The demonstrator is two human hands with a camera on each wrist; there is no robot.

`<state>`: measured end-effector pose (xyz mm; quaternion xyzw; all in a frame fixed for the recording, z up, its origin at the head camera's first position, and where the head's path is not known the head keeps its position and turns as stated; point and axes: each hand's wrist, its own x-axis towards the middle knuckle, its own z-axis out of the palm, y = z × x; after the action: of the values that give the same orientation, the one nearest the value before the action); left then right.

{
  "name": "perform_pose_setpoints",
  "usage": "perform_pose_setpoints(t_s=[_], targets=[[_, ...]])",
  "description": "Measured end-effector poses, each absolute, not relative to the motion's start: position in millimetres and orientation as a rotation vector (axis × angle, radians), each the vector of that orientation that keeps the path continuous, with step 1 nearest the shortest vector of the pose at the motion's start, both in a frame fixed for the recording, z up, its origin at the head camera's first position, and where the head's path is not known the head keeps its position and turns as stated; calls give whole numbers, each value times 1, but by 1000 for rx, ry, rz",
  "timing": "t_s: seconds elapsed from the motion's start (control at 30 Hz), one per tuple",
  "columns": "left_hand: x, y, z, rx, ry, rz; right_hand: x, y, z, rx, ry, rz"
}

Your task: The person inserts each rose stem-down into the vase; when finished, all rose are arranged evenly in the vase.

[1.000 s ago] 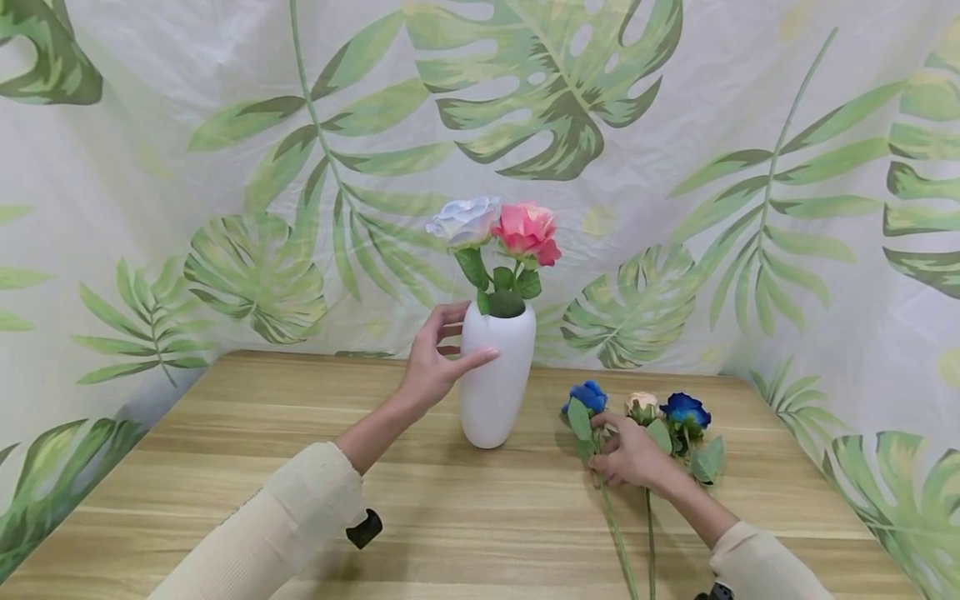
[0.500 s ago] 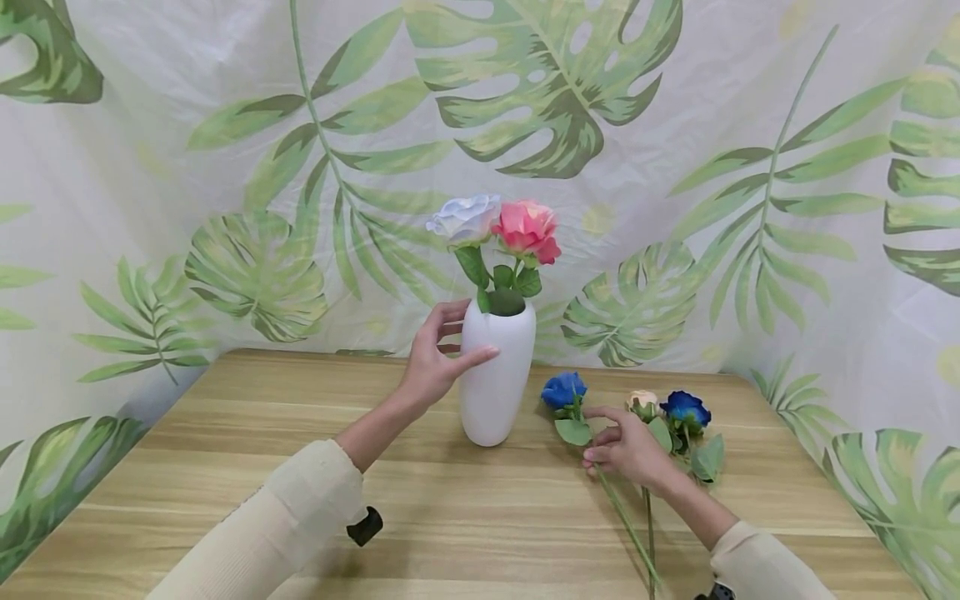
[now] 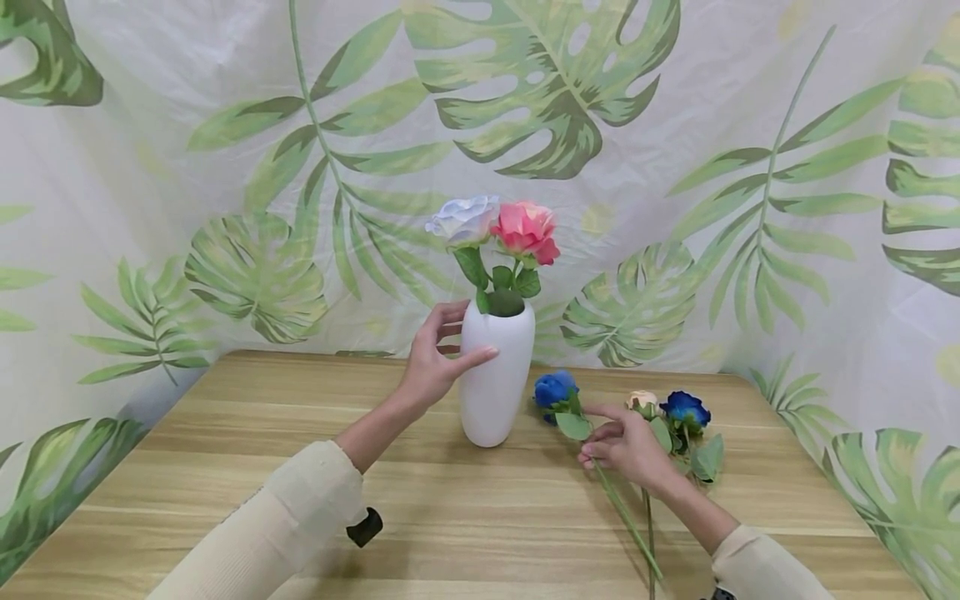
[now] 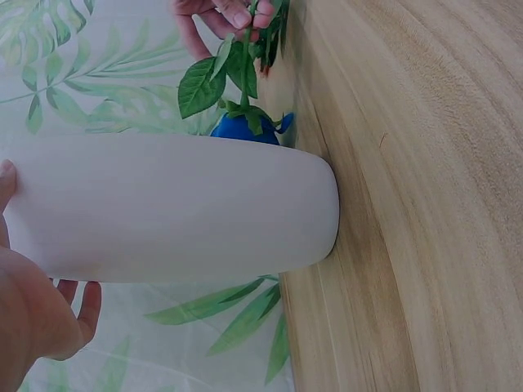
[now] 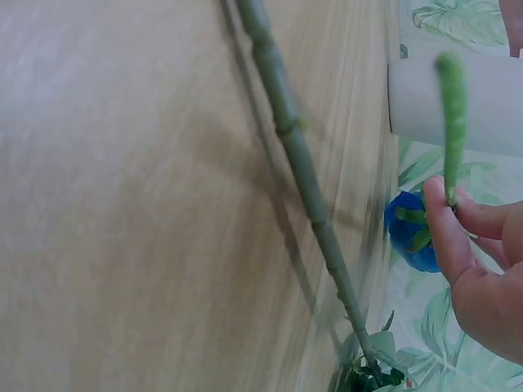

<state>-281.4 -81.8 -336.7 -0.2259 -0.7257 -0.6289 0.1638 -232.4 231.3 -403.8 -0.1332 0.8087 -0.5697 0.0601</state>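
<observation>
A white backdrop cloth printed with big green tropical leaves (image 3: 675,125) fills the whole upper half of the head view and wraps down both sides. Below it, the light wooden desk (image 3: 450,500) with its streaked grain spreads across the lower half of the frame.

At centre frame stands the tall white ceramic vase (image 3: 495,375), upright on the desk, its base flat on the wood in the left wrist view (image 4: 188,208). Out of its mouth rise two artificial blooms side by side: a pale bluish-white rose (image 3: 465,219) on the left and a coral-pink rose (image 3: 527,231) on the right, with green leaves at the neck.

The left hand (image 3: 435,360) comes in from the lower left in a cream sleeve and grips the vase's upper left side, thumb across the front, fingers curled round the back.

Lower right of centre, the right hand (image 3: 626,446) pinches the long green stem of a dark blue artificial rose (image 3: 553,389) between thumb and fingertips. That blue bloom sits just right of the vase's lower body, close beside it, and the stem slants down toward the bottom edge; the right wrist view shows the bloom (image 5: 413,233) near the vase.

Just behind the right hand, two more flowers lie on the desk: a small cream rosebud (image 3: 642,402) and another dark blue rose (image 3: 685,409), leaves bunched under them.
</observation>
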Motion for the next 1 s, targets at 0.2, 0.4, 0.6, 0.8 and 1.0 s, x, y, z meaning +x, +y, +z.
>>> perform_pose_setpoints(t_s=[0.2, 0.4, 0.6, 0.8, 1.0], targets=[[-282, -82, -338, -643, -2078, -1799, -232, 229, -402, -321, 2381, -1813], [-282, -82, -337, -630, -2079, -1795, -231, 227, -395, -199, 2387, -1936], [-283, -82, -337, -630, -2075, -1796, -233, 231, -388, -176, 2432, -1952], [-282, -82, -337, -631, -2076, -1808, -234, 235, -378, -169, 2494, -2017], [-282, -82, -337, -630, -2073, -1801, -235, 237, -370, -125, 2481, -2174]])
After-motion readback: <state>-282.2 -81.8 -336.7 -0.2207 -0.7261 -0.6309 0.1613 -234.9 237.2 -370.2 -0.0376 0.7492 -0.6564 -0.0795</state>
